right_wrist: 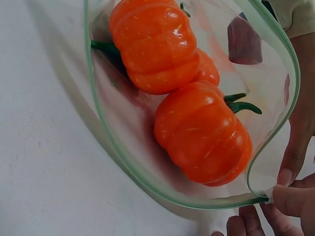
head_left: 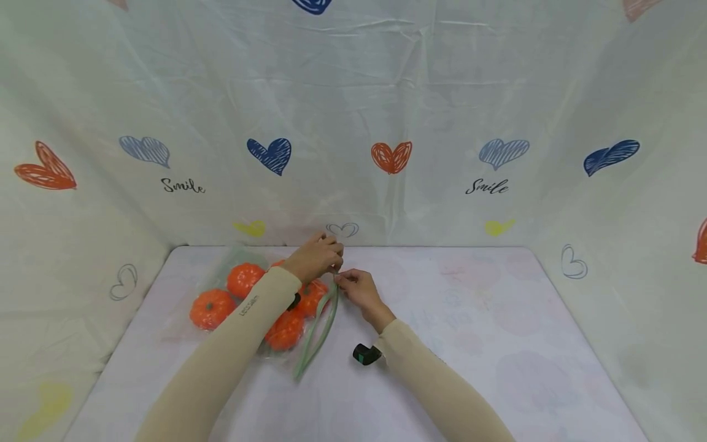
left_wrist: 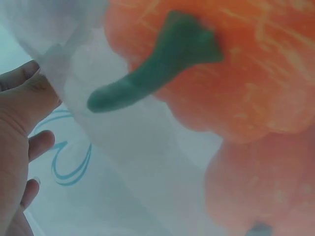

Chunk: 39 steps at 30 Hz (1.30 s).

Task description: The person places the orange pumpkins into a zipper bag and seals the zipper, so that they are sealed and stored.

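Note:
A clear zip bag (head_left: 239, 255) with a green-edged mouth (right_wrist: 123, 167) lies on the table, its opening gaping to the right. Inside are several small orange pumpkins (head_left: 212, 309) with green stems; two pumpkins (right_wrist: 204, 135) lie close to the opening in the right wrist view. At the far corner of the mouth my right hand (head_left: 361, 291) pinches the zip end, by a small whitish slider (right_wrist: 269, 194). My left hand (head_left: 316, 258) reaches across over the bag and grips the same corner from the far side, its fingertips right beside the right thumb.
The white table (head_left: 469, 344) extends to the right of the bag. A cloth wall (head_left: 442, 92) printed with hearts rises behind the table and along both sides. A black wrist camera (head_left: 366, 354) sticks out below the right sleeve.

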{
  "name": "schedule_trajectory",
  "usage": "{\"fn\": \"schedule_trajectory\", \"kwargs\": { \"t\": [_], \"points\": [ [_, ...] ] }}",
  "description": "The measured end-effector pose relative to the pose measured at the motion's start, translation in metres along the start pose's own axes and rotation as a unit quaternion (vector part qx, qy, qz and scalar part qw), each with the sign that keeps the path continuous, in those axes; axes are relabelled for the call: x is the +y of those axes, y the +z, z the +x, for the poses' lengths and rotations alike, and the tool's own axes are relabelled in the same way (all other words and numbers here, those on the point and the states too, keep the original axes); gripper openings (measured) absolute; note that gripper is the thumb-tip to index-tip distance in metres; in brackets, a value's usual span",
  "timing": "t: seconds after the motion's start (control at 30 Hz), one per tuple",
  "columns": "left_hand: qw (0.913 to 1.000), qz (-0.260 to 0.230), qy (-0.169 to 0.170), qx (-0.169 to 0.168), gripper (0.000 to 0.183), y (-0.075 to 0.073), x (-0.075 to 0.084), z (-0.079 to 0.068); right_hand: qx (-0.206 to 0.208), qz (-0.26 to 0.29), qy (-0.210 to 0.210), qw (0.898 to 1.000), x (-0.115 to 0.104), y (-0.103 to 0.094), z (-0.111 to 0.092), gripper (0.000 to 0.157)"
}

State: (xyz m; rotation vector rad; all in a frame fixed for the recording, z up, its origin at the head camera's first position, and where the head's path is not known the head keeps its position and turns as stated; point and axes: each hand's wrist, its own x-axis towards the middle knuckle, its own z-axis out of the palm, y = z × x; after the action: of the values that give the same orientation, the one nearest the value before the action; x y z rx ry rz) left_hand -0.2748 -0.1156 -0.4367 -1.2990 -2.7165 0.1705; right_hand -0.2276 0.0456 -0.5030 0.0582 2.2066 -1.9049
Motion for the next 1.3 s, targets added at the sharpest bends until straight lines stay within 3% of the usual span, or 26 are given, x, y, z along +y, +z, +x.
{"fn": "schedule_trajectory", "kwargs": {
  "t": [0.2,0.7,1.3],
  "points": [
    [0.9997,0.023,-0.008,0.003,0.007,-0.002,0.0,0.001,-0.013,0.02,0.03,0.999,0.0,-0.002,0.0,0.02],
    [0.9987,0.023,-0.045,0.01,0.005,-0.007,-0.006,-0.001,-0.069,0.044,0.086,0.993,-0.001,-0.004,-0.007,0.024],
    [0.9977,0.022,-0.061,0.018,0.006,-0.007,-0.012,-0.007,-0.119,0.052,0.113,0.985,-0.001,-0.001,-0.02,0.02]
  ]
}}
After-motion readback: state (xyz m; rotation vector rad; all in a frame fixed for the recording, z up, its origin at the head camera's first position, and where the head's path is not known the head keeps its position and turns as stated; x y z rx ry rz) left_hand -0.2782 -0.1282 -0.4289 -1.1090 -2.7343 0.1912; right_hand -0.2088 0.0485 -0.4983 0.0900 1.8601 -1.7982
